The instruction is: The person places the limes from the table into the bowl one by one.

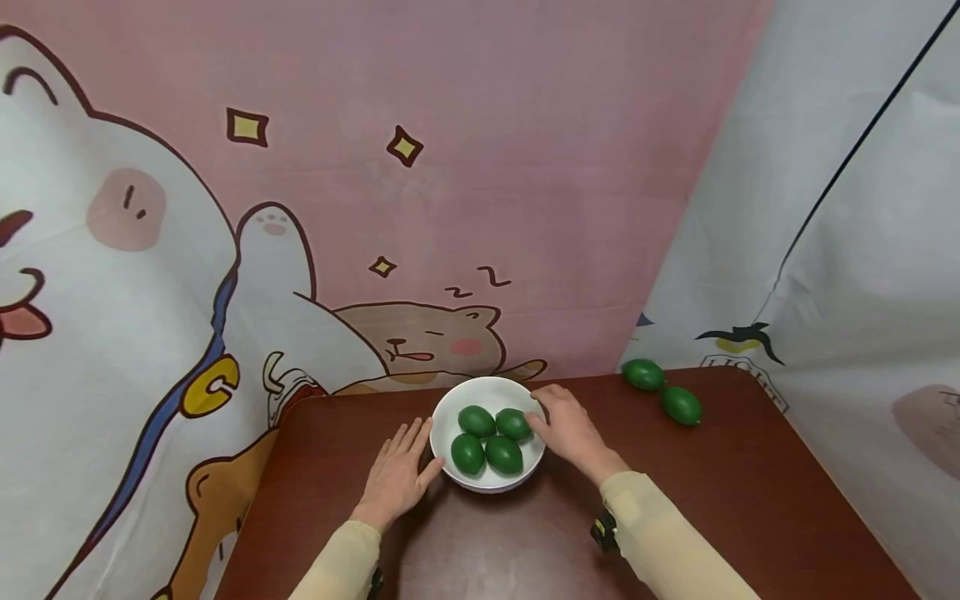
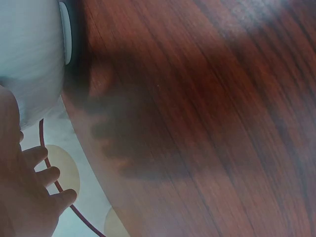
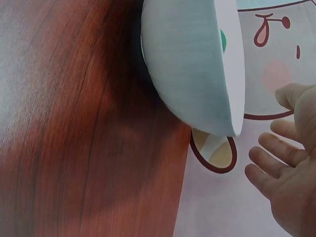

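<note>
A white bowl (image 1: 447, 414) stands on the table near its far edge, with several green limes (image 1: 504, 456) inside. My left hand (image 1: 397, 471) is at the bowl's left side, its fingers straight and fingertips right at the wall. Over on the right, my right hand (image 1: 573, 429) has its relaxed fingers close to the rim, overlapping it in the head view. The right wrist view shows that hand (image 3: 291, 153) palm toward the bowl (image 3: 187, 64), fingers spread and holding nothing. In the left wrist view, the thumb side lies against the bowl (image 2: 32, 39).
Two more limes (image 1: 681, 406) lie together at the table's far right corner. The brown wooden table (image 1: 750, 500) ends just behind the bowl. A pink and white cloth (image 1: 525, 167) with cartoon animals hangs behind it.
</note>
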The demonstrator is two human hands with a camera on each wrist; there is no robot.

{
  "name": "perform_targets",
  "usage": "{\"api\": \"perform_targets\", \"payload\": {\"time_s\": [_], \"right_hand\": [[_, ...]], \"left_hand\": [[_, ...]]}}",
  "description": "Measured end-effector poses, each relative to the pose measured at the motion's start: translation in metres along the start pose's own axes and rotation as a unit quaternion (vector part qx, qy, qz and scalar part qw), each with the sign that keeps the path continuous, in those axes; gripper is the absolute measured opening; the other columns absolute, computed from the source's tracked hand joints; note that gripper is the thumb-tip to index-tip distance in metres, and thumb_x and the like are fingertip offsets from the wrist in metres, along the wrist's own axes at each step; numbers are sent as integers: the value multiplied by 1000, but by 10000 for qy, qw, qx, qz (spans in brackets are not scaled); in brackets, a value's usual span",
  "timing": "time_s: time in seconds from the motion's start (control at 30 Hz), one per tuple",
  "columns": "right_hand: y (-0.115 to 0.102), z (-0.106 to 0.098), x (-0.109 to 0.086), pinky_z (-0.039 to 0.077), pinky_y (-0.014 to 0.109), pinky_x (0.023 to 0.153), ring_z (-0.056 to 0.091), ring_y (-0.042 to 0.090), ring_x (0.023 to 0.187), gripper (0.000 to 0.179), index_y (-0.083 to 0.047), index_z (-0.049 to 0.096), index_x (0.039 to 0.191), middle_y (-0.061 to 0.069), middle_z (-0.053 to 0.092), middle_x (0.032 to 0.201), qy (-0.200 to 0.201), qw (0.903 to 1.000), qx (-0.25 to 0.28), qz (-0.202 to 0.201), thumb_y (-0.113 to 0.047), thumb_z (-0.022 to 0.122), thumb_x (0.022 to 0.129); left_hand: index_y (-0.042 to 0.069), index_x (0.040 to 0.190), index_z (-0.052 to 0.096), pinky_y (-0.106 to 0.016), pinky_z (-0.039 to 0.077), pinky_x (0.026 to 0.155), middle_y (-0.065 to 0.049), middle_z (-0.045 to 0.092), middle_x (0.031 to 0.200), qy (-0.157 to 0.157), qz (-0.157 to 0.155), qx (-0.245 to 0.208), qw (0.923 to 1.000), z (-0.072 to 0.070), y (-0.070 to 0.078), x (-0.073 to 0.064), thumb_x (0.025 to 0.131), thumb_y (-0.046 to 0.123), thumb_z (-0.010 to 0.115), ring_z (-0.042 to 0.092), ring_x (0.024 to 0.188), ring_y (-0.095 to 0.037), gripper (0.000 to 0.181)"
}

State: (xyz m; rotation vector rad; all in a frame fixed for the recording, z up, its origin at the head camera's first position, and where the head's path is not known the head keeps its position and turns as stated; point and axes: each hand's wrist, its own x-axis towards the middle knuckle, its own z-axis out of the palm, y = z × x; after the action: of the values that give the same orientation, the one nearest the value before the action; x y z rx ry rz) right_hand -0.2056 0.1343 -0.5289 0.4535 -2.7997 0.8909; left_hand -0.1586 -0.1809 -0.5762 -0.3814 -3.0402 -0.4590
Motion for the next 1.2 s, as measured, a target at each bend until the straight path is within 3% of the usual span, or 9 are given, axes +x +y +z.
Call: {"api": "perform_targets", "payload": {"time_s": [0.63,1.2], "right_hand": [[29,-24,-10,48,60,104,58,41,127,44,1,64,134,22,61,136,12,9994,48,328,-23,72,98],[63,-40,-24,52,62,97,61,45,120,44,2,63,135,24,60,135,223,9979,13,609,-23,68,99]], "left_hand": [[16,164,33,-62,31,119,-15,38,164,-31,11,12,10000,1,0,2,103,57,50,34,152,-39,75],[16,163,34,-62,31,120,-14,37,165,37,5,27,10000,3,-2,1,103,55,52,34,152,-39,74]]}}
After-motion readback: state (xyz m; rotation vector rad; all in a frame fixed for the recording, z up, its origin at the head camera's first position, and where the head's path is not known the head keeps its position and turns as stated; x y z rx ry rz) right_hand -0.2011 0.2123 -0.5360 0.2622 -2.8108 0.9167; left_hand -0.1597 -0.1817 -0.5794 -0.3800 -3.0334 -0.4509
